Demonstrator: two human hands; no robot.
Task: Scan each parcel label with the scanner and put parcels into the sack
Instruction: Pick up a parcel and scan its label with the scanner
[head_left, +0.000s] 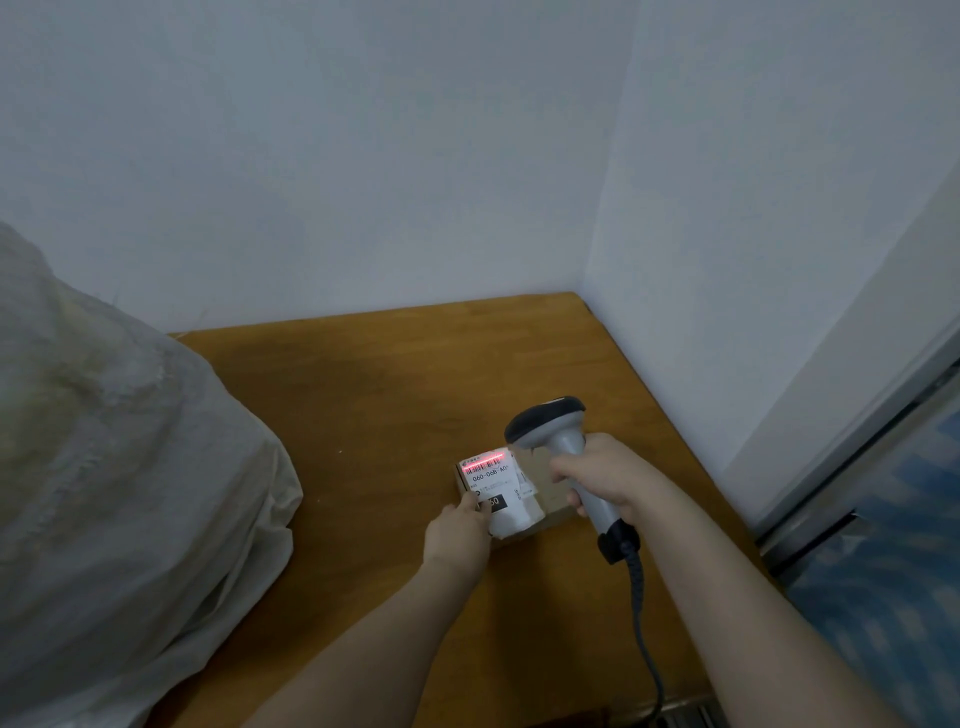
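A small cardboard parcel (545, 493) lies on the wooden table (374, 395), with a white label (501, 483) on its top. My left hand (457, 535) grips the parcel's near left corner, thumb on the label. My right hand (605, 478) grips the handle of a grey and black scanner (550, 421), whose head hangs just above the parcel's far side. A red scan line falls across the barcode at the label's far end. The large white sack (114, 467) bulges at the left, partly on the table.
The table stands in a corner between two white walls. The scanner's coiled cable (641, 623) runs down toward the table's near edge. A window frame (852, 457) and blue patterned surface lie to the right.
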